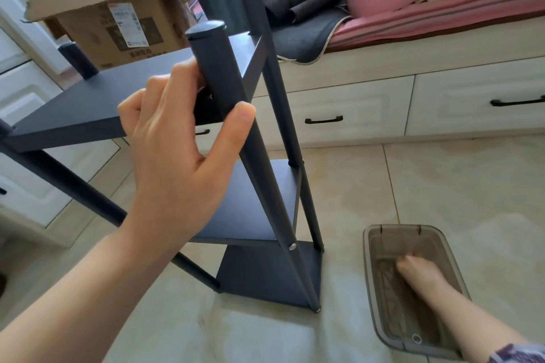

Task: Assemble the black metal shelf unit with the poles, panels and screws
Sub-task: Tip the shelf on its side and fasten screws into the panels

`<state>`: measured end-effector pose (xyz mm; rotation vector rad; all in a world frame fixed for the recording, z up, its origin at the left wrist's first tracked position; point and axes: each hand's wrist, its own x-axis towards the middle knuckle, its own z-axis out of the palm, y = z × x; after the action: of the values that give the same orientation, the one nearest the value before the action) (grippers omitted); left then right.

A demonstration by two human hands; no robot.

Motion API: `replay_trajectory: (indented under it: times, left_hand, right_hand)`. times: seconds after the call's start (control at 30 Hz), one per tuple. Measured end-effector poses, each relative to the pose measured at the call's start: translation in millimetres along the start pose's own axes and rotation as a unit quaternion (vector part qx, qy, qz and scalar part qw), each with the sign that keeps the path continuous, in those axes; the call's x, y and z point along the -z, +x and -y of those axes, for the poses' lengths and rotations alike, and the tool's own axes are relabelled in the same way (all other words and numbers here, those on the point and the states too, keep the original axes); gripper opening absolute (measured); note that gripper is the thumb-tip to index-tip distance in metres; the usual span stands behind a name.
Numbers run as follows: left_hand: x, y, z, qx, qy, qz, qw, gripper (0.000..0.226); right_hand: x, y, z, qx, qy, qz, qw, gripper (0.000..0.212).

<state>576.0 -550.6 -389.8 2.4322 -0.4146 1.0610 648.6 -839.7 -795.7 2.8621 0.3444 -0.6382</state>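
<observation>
Far left, a cardboard box (118,12) bears a label too blurred to read. The left hand (177,138) grips the shelf's (259,215) near pole (227,79). Right hand (418,272) reaches into a grey tub (372,280), fingers seemingly relaxed.

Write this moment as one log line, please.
left hand: grips front pole | right hand: reaching into grey bin, grasp unclear | shelf unit: standing on floor
</observation>
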Motion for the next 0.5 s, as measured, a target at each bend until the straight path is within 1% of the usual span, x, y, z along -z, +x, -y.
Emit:
replay_trajectory:
  times: [0.13, 0.23, 0.3, 0.33, 0.37, 0.4, 0.43, 0.5]
  left_hand:
    - [0, 0, 1, -0.002, 0.000, 0.000, 1.000, 0.043]
    - [0, 1, 2, 0.001, -0.006, 0.005, 1.000, 0.043]
    - [1, 2, 2, 0.003, -0.012, 0.011, 1.000, 0.042]
    - [2, 2, 2, 0.004, -0.014, 0.013, 1.000, 0.042]
    - [4, 2, 1, 0.006, -0.013, 0.013, 1.000, 0.042]
    - [4, 1, 0, 0.010, -0.011, 0.012, 1.000, 0.042]
    - [5, 1, -1, 0.014, -0.010, 0.012, 1.000, 0.041]
    - [6, 1, -3, 0.020, -0.010, 0.014, 1.000, 0.040]
  right_hand:
    - [9, 0, -2, -0.019, 0.048, 0.018, 0.998, 0.037]
    - [16, -5, -7, -0.021, 0.087, 0.014, 0.996, 0.033]
    - [23, -7, -8, 0.002, 0.096, 0.009, 0.995, 0.025]
    - [28, -7, -10, 0.026, 0.082, 0.008, 0.996, 0.020]
    - [31, -7, -13, 0.063, 0.076, -0.007, 0.995, 0.017]
    - [38, -10, -17, 0.090, 0.071, -0.027, 0.993, 0.017]
    - [46, -14, -21, 0.097, 0.077, -0.041, 0.991, 0.017]
    - [61, -23, -27, 0.081, 0.157, -0.042, 0.983, 0.013]
